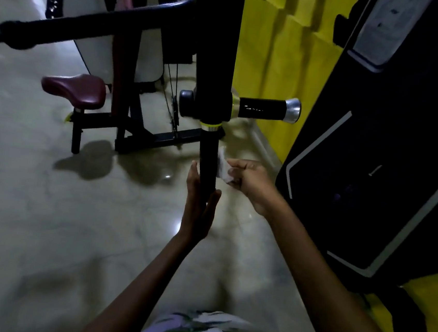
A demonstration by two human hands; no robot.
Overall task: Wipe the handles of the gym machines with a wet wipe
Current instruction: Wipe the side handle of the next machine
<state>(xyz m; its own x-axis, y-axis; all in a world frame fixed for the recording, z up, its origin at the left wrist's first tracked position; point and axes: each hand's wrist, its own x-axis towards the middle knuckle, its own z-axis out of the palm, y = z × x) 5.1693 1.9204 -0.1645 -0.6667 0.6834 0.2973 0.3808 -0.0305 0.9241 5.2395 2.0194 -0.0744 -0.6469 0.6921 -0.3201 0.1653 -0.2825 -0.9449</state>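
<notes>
A black vertical handle (208,156) hangs down from the machine's thick black arm (217,44), below a yellow and silver collar. My left hand (198,207) cups the handle's lower end from beneath, fingers straight along its left side and thumb on the right. My right hand (251,182) pinches a crumpled white wet wipe (224,167) that touches the handle's right side. A second black handle (264,108) with a silver end cap sticks out horizontally to the right, higher up.
A maroon seat (74,89) on a black frame stands to the left on the glossy tiled floor (45,215). A long black bar (92,22) crosses the upper left. A dark machine housing (389,156) and a yellow wall (278,50) close off the right.
</notes>
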